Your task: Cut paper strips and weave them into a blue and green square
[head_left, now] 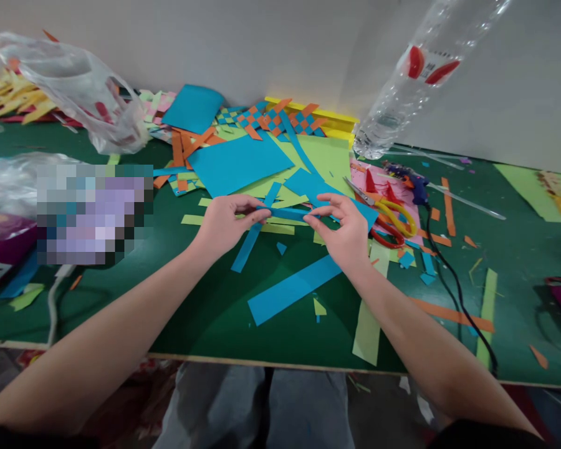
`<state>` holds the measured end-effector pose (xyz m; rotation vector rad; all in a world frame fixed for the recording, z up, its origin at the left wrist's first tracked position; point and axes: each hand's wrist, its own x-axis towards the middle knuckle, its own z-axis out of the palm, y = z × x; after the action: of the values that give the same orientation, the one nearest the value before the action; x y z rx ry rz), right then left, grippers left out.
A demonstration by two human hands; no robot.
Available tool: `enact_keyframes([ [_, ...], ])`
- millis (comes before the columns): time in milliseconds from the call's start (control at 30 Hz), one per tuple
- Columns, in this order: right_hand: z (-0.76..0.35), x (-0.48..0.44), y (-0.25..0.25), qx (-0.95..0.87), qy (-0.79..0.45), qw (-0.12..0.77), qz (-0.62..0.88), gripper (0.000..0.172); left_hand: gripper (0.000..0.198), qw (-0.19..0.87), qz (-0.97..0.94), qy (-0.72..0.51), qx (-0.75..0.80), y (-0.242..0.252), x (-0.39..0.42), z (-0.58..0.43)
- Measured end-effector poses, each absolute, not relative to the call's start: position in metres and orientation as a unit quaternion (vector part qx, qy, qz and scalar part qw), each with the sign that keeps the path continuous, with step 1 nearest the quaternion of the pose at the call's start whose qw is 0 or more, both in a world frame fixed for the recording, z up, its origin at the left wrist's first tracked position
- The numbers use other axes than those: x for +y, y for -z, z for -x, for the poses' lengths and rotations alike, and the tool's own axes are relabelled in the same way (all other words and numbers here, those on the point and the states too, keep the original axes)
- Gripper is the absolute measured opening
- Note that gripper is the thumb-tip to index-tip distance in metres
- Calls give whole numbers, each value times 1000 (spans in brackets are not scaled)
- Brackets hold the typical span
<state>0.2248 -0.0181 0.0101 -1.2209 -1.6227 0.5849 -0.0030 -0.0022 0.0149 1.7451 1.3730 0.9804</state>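
Note:
My left hand [228, 221] and my right hand [345, 232] hover over the green table [206, 312], each pinching one end of a narrow blue paper strip [285, 213] stretched between them. Another blue strip [251, 237] slants down from under my left fingers. A wider blue strip [293, 288] lies flat just below my right hand. A large blue sheet [238, 163] and light green sheets [330, 159] lie right behind the hands.
Scissors with yellow and red handles [388, 215] lie right of my right hand, beside a glue gun [414, 184] with a black cord. A clear plastic bottle [402, 87] leans at the wall. Woven blue-orange paper mats [271, 118], plastic bags [84, 93] and scattered strips surround the work spot.

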Motion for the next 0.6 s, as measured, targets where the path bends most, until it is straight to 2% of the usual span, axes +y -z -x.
enact_keyframes([
  [167,-225,-16,-8,-657,-271,507,488,32,16,380,-638,-419,522,-7,1,3],
  [600,-228,-8,0,-600,-342,539,482,41,14,378,-623,-428,534,-7,4,5],
])
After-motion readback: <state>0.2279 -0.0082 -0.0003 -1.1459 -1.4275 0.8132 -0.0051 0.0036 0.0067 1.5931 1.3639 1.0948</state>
